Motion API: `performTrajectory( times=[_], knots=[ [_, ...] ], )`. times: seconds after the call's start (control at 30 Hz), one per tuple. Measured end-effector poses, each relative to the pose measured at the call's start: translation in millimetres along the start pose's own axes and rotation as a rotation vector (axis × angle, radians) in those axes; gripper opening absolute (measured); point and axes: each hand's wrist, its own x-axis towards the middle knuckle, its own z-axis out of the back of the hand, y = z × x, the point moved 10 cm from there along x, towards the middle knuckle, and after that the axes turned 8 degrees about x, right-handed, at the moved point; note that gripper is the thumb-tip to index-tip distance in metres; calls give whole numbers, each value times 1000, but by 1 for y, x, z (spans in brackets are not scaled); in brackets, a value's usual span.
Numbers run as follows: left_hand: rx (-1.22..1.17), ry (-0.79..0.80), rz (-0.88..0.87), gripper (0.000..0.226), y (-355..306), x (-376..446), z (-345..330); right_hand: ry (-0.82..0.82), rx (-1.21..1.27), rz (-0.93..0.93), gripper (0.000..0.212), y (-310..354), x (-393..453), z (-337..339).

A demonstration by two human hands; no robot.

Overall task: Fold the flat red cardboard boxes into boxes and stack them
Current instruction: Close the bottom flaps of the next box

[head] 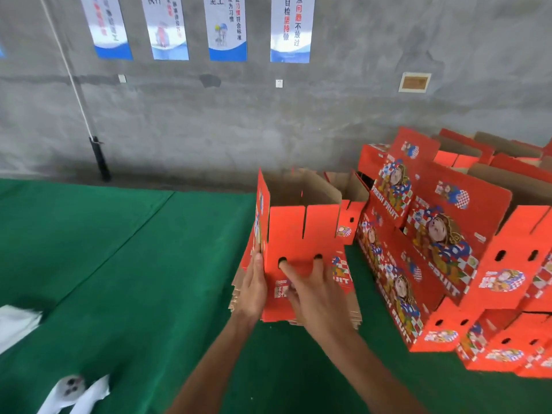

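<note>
A half-opened red box stands upright on a low pile of flat red boxes on the green mat, its brown inside showing at the top. My left hand holds the box's front left corner, thumb on the front panel and fingers along the side panel. My right hand lies spread on the front panel, with two straight fingertips poked into the panel's two holes. To the right, several folded red boxes printed "FRESH FRUIT" lean and stack against each other.
The green mat covers the floor to the left and in front. White paper scraps lie at the lower left. A black post with a white rope stands by the grey wall behind.
</note>
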Motion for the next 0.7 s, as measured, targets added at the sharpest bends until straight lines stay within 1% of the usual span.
performTrajectory(
  times=[0.07,0.2,0.27,0.33,0.4,0.47,0.63,0.7],
  knots=[
    [-14,23,15,56,19,21,-2,20,34,-30,60,-4,10,-34],
    [-87,60,74,56,57,65,-14,80,67,-71,63,-23,41,-81],
    [-83,53,114,62,77,82,-18,116,63,-85,64,-31,55,-100],
    [-58,44,135,75,91,93,-21,140,72,-81,62,-42,67,-117],
    [-43,43,139,85,100,106,-24,152,93,-81,60,-50,79,-132],
    [-36,53,124,89,106,121,-26,170,128,-89,61,-55,90,-145],
    [-19,13,120,87,124,143,-33,182,178,-109,62,-66,104,-163],
    [-37,33,124,84,127,145,-39,182,184,-116,60,-69,104,-168]
  ],
)
